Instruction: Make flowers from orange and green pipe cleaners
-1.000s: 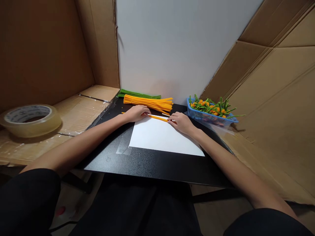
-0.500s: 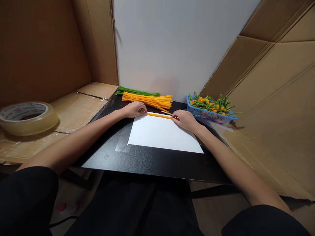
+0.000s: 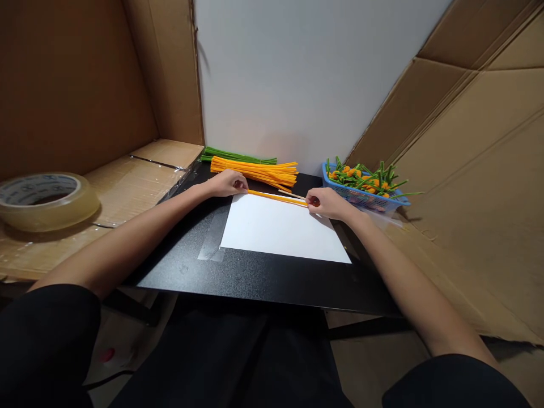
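Note:
An orange pipe cleaner [image 3: 276, 197] stretches between my hands, along the far edge of a white sheet of paper [image 3: 283, 232]. My left hand [image 3: 228, 183] pinches its left end, and my right hand [image 3: 323, 203] pinches its right end. Just beyond it lies a thin pale stick [image 3: 291, 194], partly hidden near my right fingers. A bundle of orange pipe cleaners [image 3: 255, 172] rests behind the paper, with a bundle of green pipe cleaners [image 3: 242, 157] further back.
A blue basket [image 3: 361, 199] of green and orange pipe-cleaner pieces stands at the back right. On cardboard at the left sits a large roll of clear tape [image 3: 85, 204]. Cardboard walls flank the black table [image 3: 255, 283], and a clear tape strip [image 3: 211, 249] sticks beside the paper.
My hands have moved apart, left hand leftward and right hand rightward. A longer stretch of the orange pipe cleaner now shows between them, and it looks thinner.

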Tool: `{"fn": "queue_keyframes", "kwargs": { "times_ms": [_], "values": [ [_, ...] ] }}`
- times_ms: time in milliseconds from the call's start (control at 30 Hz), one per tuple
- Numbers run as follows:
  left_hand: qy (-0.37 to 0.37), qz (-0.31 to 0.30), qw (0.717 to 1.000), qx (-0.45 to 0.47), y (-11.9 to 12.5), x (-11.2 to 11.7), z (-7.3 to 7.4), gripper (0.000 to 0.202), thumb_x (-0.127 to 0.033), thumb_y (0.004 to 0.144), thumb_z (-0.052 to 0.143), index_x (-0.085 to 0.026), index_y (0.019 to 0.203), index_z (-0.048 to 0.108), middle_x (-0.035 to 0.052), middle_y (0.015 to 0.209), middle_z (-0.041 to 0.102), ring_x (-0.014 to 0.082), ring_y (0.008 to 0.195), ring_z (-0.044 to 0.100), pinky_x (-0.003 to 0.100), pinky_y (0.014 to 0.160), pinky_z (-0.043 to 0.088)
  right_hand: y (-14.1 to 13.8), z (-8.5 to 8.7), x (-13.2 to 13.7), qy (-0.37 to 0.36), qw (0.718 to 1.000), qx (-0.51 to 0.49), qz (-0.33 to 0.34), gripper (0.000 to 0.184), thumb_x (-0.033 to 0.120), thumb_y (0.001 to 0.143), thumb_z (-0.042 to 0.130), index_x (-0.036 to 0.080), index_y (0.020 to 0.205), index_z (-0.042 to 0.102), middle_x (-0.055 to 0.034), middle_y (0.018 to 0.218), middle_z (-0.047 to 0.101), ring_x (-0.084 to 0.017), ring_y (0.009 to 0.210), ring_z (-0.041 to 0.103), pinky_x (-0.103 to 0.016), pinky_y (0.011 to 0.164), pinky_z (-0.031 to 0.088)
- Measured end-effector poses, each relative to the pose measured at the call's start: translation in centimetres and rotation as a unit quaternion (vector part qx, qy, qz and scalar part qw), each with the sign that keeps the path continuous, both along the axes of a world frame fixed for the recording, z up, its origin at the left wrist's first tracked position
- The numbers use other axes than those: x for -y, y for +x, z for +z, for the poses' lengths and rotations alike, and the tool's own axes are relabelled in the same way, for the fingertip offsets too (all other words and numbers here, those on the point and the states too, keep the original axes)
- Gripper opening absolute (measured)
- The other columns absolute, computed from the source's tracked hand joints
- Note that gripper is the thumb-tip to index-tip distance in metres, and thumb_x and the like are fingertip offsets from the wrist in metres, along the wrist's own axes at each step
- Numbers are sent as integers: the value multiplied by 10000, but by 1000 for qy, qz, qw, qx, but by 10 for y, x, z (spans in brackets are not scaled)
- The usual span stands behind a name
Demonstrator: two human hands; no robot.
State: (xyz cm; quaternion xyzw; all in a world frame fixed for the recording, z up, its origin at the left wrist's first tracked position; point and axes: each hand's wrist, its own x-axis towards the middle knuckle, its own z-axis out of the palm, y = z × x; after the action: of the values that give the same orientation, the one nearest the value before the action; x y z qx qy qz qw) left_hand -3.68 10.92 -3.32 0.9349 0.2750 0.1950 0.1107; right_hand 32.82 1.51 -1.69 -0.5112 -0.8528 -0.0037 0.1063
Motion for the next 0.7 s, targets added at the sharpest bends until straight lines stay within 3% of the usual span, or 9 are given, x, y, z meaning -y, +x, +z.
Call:
{"fn": "queue_keyframes", "kwargs": {
  "times_ms": [700],
  "values": [
    [-9, 26, 1000, 8, -17, -10, 3, 265, -347, 781, 637, -135, 882, 759, 46, 786, 720, 131, 685, 621, 207, 628, 429, 8, 1, -2, -23, 1000, 15, -15, 40, 186, 752, 563, 195, 768, 599, -49, 776, 678, -184, 695, 599, -283, 649, 407]
  ]
}}
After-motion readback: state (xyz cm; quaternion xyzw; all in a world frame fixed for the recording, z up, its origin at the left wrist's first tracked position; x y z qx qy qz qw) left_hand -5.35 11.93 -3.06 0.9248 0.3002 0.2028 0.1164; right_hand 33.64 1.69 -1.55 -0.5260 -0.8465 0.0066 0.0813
